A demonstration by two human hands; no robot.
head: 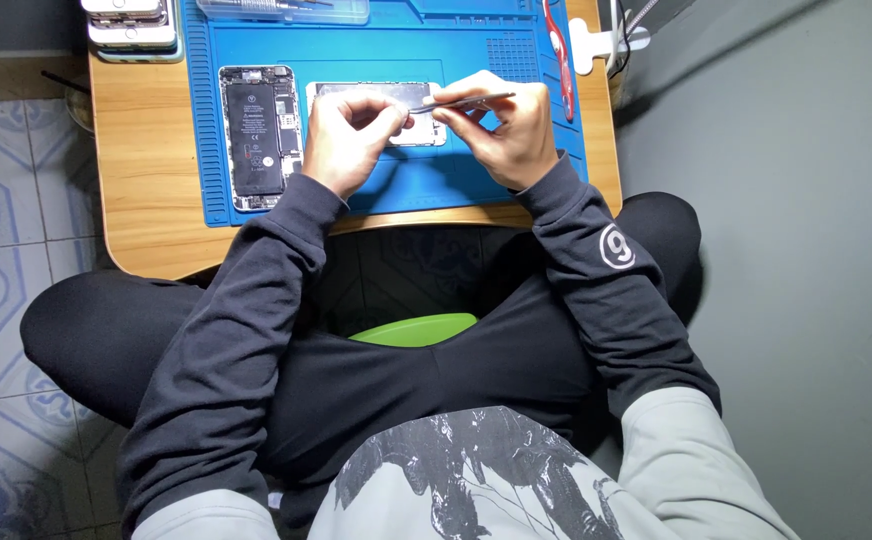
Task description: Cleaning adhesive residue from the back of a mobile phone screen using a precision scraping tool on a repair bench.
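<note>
My right hand (504, 130) grips slim metal tweezers (466, 100) with the tips pointing left toward my left hand. My left hand (348, 135) rests with curled fingers on a detached phone screen panel (371, 92) lying face down on the blue work mat (416, 180). Its thumb and forefinger pinch near the tweezer tips; whether anything small sits between them I cannot tell. To the left lies an opened phone body (256, 135) with its black battery and circuit board exposed.
The mat covers a small wooden table (146, 170). A stack of phones (131, 25) sits at the back left, a clear case with tools (286, 10) at the back, and a red tool (561, 60) at the right. A green stool (416, 330) shows between my legs.
</note>
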